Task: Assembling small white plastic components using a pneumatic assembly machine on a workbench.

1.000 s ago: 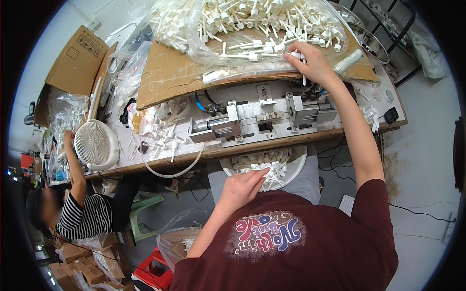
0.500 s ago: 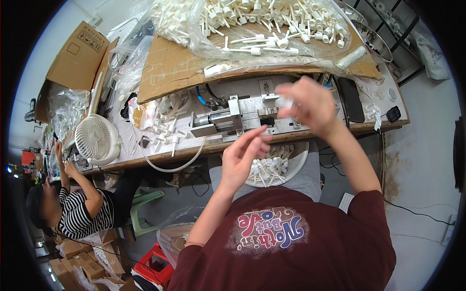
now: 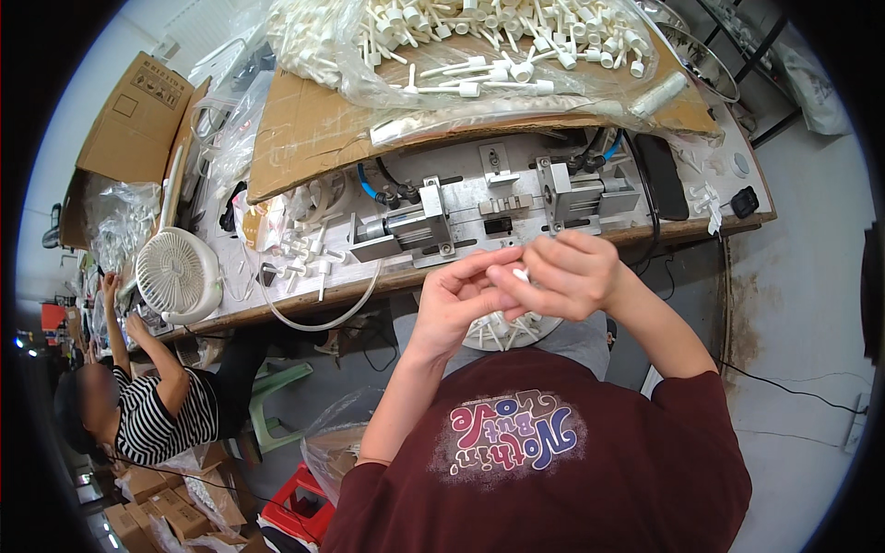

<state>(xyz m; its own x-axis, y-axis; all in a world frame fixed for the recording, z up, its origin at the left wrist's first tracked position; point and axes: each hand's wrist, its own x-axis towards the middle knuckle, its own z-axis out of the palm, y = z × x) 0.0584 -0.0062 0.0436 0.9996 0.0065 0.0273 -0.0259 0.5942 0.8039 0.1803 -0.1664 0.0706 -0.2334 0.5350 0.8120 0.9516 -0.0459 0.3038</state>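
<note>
My left hand [image 3: 454, 300] and my right hand [image 3: 573, 276] meet in front of the bench edge, above my lap. A bit of a small white plastic part [image 3: 521, 275] shows between the fingers of my closed right hand; the rest is covered. The thumb and fingers of my left hand curl up against it, and what they grip is hidden. Just beyond stands a metal fixture [image 3: 502, 205] with a cylinder clamp [image 3: 406, 230] on the left and another clamp [image 3: 590, 198] on the right. Below my hands, a round white basin [image 3: 551, 328] holds several white stemmed plastic pieces.
A cardboard sheet [image 3: 313, 129] bears a big pile of white cup-ended pieces [image 3: 516, 41] in clear plastic. A white fan [image 3: 180, 272] and loose pieces [image 3: 309, 253] lie left; a black phone [image 3: 662, 180] lies right. Another person [image 3: 161, 410] works far left.
My right hand has come down from the fixture toward me and now meets my left hand. The right clamp, hidden before, is in view. The camera view has shifted slightly.
</note>
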